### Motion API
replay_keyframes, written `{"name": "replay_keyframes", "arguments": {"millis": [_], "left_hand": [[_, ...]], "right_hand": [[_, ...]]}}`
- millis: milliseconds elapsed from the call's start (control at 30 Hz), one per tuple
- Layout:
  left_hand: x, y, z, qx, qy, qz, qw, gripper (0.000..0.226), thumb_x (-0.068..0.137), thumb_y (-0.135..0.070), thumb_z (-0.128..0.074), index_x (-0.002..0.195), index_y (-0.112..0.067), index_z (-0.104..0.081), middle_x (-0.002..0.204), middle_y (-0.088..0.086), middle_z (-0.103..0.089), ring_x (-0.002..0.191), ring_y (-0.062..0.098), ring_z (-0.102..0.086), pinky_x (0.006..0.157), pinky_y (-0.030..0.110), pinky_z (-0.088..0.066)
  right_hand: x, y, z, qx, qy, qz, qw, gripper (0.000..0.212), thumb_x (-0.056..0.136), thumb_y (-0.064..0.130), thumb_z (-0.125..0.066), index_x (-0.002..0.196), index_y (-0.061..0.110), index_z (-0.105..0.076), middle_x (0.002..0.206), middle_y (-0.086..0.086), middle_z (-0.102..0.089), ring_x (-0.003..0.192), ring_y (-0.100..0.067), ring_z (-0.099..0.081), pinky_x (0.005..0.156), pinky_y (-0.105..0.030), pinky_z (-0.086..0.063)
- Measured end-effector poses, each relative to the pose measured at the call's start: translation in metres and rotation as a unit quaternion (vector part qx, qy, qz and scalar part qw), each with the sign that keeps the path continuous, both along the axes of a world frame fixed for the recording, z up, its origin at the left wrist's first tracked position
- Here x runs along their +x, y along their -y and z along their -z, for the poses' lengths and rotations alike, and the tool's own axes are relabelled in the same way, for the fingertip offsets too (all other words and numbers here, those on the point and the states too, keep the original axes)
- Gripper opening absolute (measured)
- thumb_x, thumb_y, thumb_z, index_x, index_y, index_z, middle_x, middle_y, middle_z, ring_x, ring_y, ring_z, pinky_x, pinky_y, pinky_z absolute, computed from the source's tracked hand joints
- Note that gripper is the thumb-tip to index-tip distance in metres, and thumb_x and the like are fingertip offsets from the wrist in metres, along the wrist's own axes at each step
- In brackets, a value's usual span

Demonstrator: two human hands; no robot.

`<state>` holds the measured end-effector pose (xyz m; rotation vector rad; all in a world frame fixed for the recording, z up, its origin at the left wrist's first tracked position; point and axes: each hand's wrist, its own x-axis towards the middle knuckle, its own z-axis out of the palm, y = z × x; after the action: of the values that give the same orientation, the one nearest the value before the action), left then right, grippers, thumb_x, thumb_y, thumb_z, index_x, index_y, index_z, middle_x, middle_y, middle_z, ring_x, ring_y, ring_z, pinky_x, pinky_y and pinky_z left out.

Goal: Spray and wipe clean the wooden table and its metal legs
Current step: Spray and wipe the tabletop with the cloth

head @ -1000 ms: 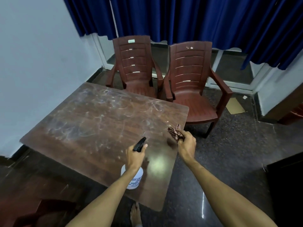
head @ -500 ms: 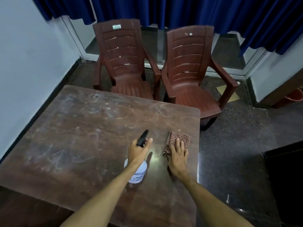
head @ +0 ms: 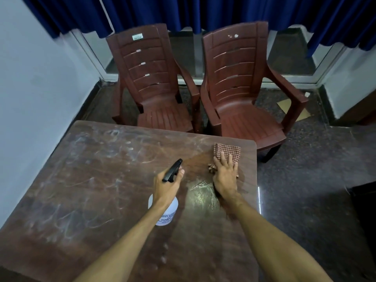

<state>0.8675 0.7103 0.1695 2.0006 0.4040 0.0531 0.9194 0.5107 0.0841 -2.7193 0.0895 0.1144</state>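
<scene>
The brown wooden table [head: 87, 180] fills the lower left, its top dull with whitish smears and dust. My left hand [head: 166, 186] grips a white spray bottle [head: 167, 212] with a black nozzle, held over the table's middle and pointing to the far right. My right hand [head: 224, 176] lies flat, palm down, pressing a red-and-white checked cloth [head: 228, 152] onto the table near its far right corner. A darker wet patch spreads around the cloth. The metal legs are hidden under the top.
Two maroon plastic chairs [head: 154, 86] [head: 242, 86] stand side by side just beyond the table's far edge. A white wall [head: 34, 88] runs along the left. Blue curtains [head: 203, 11] hang behind. Dark speckled floor [head: 315, 190] lies to the right, with a cardboard piece [head: 284, 103] behind the right chair.
My right hand went from holding the bunched cloth in the air to pressing it flat on the table, then slid it toward the far right corner. The view moved closer.
</scene>
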Motion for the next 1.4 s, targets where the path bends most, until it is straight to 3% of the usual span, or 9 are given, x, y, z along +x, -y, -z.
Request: {"name": "replay_keyframes", "arguments": {"millis": [167,333,500,633,767,900,1033,1267,1400], "left_hand": [[0.021,0.001,0.004,0.000,-0.021,0.036,0.999,0.016,0.090,-0.029,-0.079,0.075,-0.027,-0.072,0.057,-0.011,-0.057,0.053,0.003,-0.052,0.058,0.022,-0.043],[0.047,-0.002,0.020,-0.007,-0.035,0.094,0.995,0.040,0.088,-0.038,-0.079,0.065,-0.010,-0.061,0.053,-0.003,-0.048,0.049,0.017,-0.045,0.054,0.032,-0.041],[0.061,0.000,0.022,-0.004,-0.054,0.132,0.990,0.042,0.077,-0.044,-0.085,0.057,-0.021,-0.055,0.050,-0.007,-0.056,0.052,0.021,-0.056,0.055,0.031,-0.045],[0.068,-0.017,0.019,-0.001,-0.058,0.144,0.988,0.046,0.078,-0.044,-0.085,0.055,-0.019,-0.054,0.049,-0.006,-0.055,0.050,0.021,-0.054,0.054,0.031,-0.043],[0.072,-0.048,0.016,0.020,-0.048,0.105,0.993,0.048,0.081,-0.040,-0.084,0.052,-0.017,-0.054,0.046,-0.004,-0.051,0.048,0.023,-0.050,0.054,0.031,-0.042],[0.075,-0.080,0.006,-0.004,-0.035,0.084,0.996,0.026,0.078,-0.039,-0.087,0.069,-0.022,-0.070,0.060,-0.009,-0.066,0.058,0.010,-0.064,0.059,0.027,-0.050],[0.086,-0.111,0.006,-0.026,-0.030,0.052,0.998,0.027,0.080,-0.036,-0.086,0.065,-0.029,-0.065,0.057,-0.011,-0.064,0.057,0.012,-0.063,0.062,0.029,-0.053],[0.095,-0.126,0.001,0.020,-0.008,0.054,0.998,0.015,0.085,-0.031,-0.083,0.075,-0.029,-0.073,0.066,-0.013,-0.067,0.063,0.000,-0.063,0.059,0.018,-0.043],[0.097,-0.116,0.003,0.012,-0.004,0.071,0.997,0.007,0.087,-0.030,-0.082,0.082,-0.026,-0.079,0.063,-0.012,-0.066,0.058,-0.003,-0.061,0.053,0.008,-0.040]], "right_hand": [[-0.023,-0.042,0.000,0.035,0.037,-0.205,0.977,0.093,0.064,-0.018,-0.050,0.148,0.021,-0.046,0.164,-0.004,-0.025,0.154,-0.024,-0.009,0.125,-0.052,-0.007],[-0.022,0.025,-0.002,0.086,0.029,0.112,0.990,0.082,0.065,-0.016,-0.051,0.141,0.014,-0.055,0.160,-0.003,-0.034,0.151,-0.026,-0.021,0.123,-0.051,-0.019],[-0.035,0.037,0.000,0.086,0.018,0.133,0.987,0.072,0.071,-0.006,-0.047,0.139,0.014,-0.057,0.158,0.003,-0.037,0.149,-0.019,-0.027,0.120,-0.045,-0.030],[-0.026,0.002,-0.009,0.084,-0.005,0.184,0.979,0.059,0.086,0.006,-0.060,0.145,0.014,-0.051,0.161,-0.004,-0.032,0.151,-0.027,-0.021,0.123,-0.049,-0.021],[0.003,-0.061,-0.012,0.078,-0.020,0.091,0.993,0.051,0.101,0.042,-0.048,0.146,0.017,-0.048,0.162,-0.001,-0.028,0.153,-0.025,-0.013,0.124,-0.044,-0.001],[0.025,-0.086,-0.005,0.083,0.009,0.051,0.995,0.033,0.092,0.023,-0.046,0.125,0.021,-0.048,0.134,-0.009,-0.055,0.129,-0.040,-0.047,0.108,-0.048,-0.035],[0.053,-0.078,-0.003,0.053,-0.005,0.193,0.980,0.071,0.083,0.006,-0.049,0.151,0.006,-0.031,0.155,-0.016,-0.035,0.143,-0.039,-0.028,0.120,-0.049,-0.014],[0.083,-0.178,0.000,0.020,-0.008,-0.162,0.987,0.059,0.099,0.021,-0.044,0.156,0.025,-0.030,0.166,0.002,-0.018,0.154,-0.024,-0.010,0.124,-0.045,-0.009],[0.084,-0.082,0.001,0.000,0.012,-0.003,1.000,0.062,0.092,0.024,-0.041,0.153,0.018,-0.038,0.163,-0.007,-0.026,0.151,-0.030,-0.021,0.122,-0.048,-0.019]]}}
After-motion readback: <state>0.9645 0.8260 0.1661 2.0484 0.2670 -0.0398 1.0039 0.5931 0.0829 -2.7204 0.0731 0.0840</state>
